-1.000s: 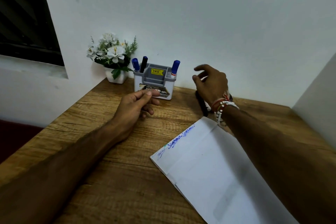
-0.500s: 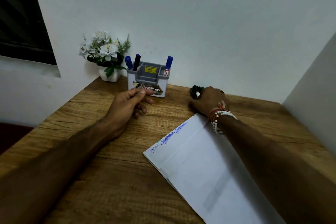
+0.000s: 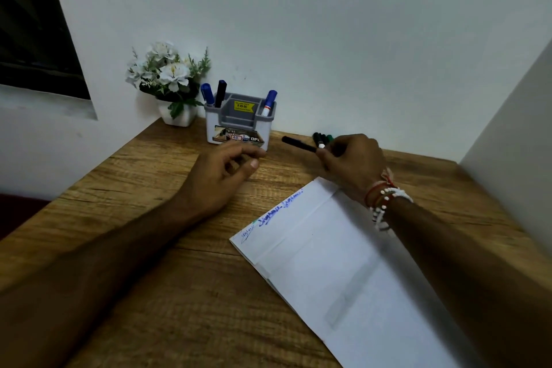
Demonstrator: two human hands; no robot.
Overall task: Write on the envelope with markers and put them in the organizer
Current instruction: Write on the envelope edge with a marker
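Black marker (image 3: 298, 143): the rear end disappears inside my right hand (image 3: 354, 163); the barrel is blurred and any print is unreadable.
Loose markers (image 3: 322, 137): by the wall, mostly behind my right hand; only dark and green ends show, so I cannot count them.
Organizer (image 3: 239, 121): a lower front corner sits behind the fingers (image 3: 252, 155) of my left hand (image 3: 218, 179); I cannot tell if they touch it; the label text is too small to read.
Stored markers (image 3: 220, 93): the lower bodies are sunk in the compartments.
Envelope (image 3: 328, 272): the right side lies under my right forearm and the near end is cut by the bottom edge; the blue writing (image 3: 279, 209) is illegible.
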